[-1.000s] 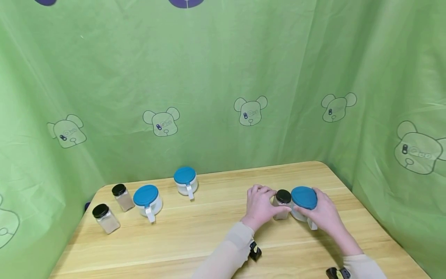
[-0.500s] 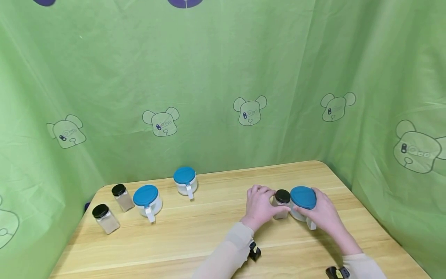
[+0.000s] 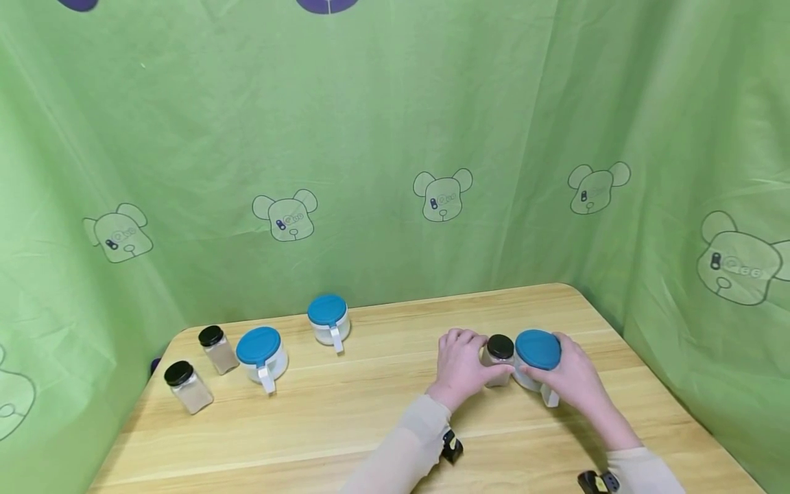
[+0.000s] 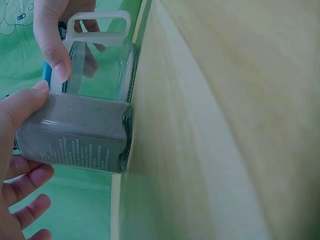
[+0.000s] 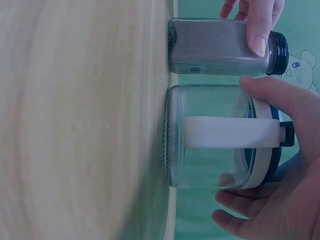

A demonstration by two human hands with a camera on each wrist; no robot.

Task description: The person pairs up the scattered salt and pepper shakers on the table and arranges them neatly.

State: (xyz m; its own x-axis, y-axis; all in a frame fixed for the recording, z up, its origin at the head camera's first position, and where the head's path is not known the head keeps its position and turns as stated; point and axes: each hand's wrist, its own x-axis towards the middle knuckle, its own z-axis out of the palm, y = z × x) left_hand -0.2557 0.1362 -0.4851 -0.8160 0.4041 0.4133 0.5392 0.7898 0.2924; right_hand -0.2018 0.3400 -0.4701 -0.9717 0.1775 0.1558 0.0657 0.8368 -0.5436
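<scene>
Square-sided clear jar, black screw lid, packed with grey-brown powder, white lettering on one face; upright on the pale wood-grain desk, right part, pinched high by the left grip. Just to its right, narrow gap between: squat round clear-glass pot, blue lid closed, white collar and white loop handle facing the person; also upright, held around the top by the right grip.

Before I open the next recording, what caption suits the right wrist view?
The right hand holds a clear jar with a handle; beside it, the left hand holds a black-capped bottle.
</scene>
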